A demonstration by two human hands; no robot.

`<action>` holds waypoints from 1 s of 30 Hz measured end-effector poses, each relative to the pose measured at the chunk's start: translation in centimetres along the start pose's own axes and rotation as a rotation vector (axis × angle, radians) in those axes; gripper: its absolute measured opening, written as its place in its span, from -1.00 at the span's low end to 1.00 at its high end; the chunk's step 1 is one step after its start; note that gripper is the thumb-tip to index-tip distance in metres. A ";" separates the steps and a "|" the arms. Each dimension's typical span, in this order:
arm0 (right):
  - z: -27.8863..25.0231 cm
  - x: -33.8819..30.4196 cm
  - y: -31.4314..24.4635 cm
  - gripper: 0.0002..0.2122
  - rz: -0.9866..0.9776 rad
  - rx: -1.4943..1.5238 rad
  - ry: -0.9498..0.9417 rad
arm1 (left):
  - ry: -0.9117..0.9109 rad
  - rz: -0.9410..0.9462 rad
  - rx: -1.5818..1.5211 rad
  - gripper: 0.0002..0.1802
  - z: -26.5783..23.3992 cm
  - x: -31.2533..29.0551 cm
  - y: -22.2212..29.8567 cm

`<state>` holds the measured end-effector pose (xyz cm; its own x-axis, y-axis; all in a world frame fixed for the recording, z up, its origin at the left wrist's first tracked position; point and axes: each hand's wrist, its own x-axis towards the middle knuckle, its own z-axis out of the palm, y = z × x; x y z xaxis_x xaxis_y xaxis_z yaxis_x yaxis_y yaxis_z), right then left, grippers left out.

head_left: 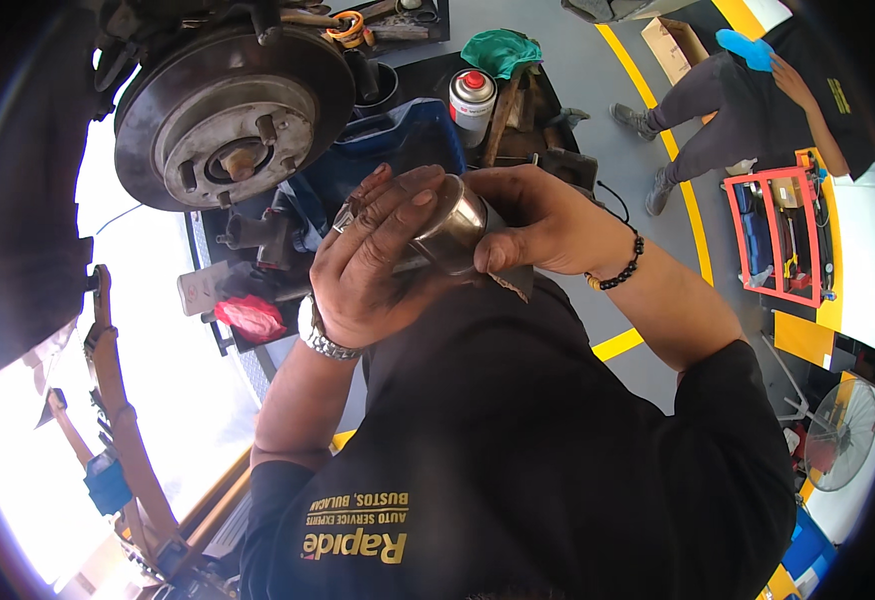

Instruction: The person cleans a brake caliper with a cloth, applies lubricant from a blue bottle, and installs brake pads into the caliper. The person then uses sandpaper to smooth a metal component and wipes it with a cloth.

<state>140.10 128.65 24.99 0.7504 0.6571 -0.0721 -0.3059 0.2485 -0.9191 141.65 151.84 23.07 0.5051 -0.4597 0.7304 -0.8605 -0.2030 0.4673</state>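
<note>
A shiny, rounded metal cylinder, which looks like a brake caliper piston [455,228], is held in front of my chest. My left hand [373,245] is closed around its left side, fingers over the top, with a watch on the wrist. From the other side, my right hand [533,222] presses a dark, torn-edged sheet that looks like sandpaper [514,283] against the piston. Part of the sheet is hidden beneath the right hand. Grime darkens the left fingers. Above and to the left is a bare brake disc [323,90] with its hub and studs.
Beyond my hands stands a cart holding a blue tray [423,125], a spray can [473,100], a green cloth [501,52] and tools. A red cloth [251,318] lies left. Another person [703,110] with a blue glove stands right, near a red tool trolley [776,235].
</note>
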 end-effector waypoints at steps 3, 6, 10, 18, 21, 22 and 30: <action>-0.1 -0.1 -0.9 -0.47 0.124 -0.010 -0.058 | -0.006 0.023 0.047 -0.12 -0.5 0.2 -0.1; -0.1 0.1 -1.0 -0.42 0.176 0.070 -0.130 | -0.027 0.088 -0.002 -0.10 -1.0 0.8 -0.2; 0.0 0.7 0.1 -0.44 0.142 -0.061 -0.206 | -0.136 0.170 -0.389 -0.12 -1.7 2.3 -1.5; 1.0 1.5 0.9 -0.45 0.266 0.089 -0.278 | -0.338 0.301 -0.174 -0.30 -3.4 3.0 -3.0; 1.6 1.1 0.7 -0.46 0.188 0.163 -0.265 | -0.295 0.278 -0.208 -0.38 -3.1 2.8 -2.6; 1.8 0.8 0.7 -0.45 0.191 0.162 -0.248 | -0.300 0.298 -0.207 -0.40 -3.1 2.7 -2.5; 2.0 0.7 0.7 -0.41 0.233 0.343 -0.285 | -0.254 0.281 -0.417 -0.44 -2.9 3.4 -2.9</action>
<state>139.20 130.69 25.11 0.4639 0.8793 -0.1077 -0.6572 0.2601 -0.7075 146.02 153.37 25.66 0.1840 -0.6513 0.7362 -0.8341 0.2927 0.4675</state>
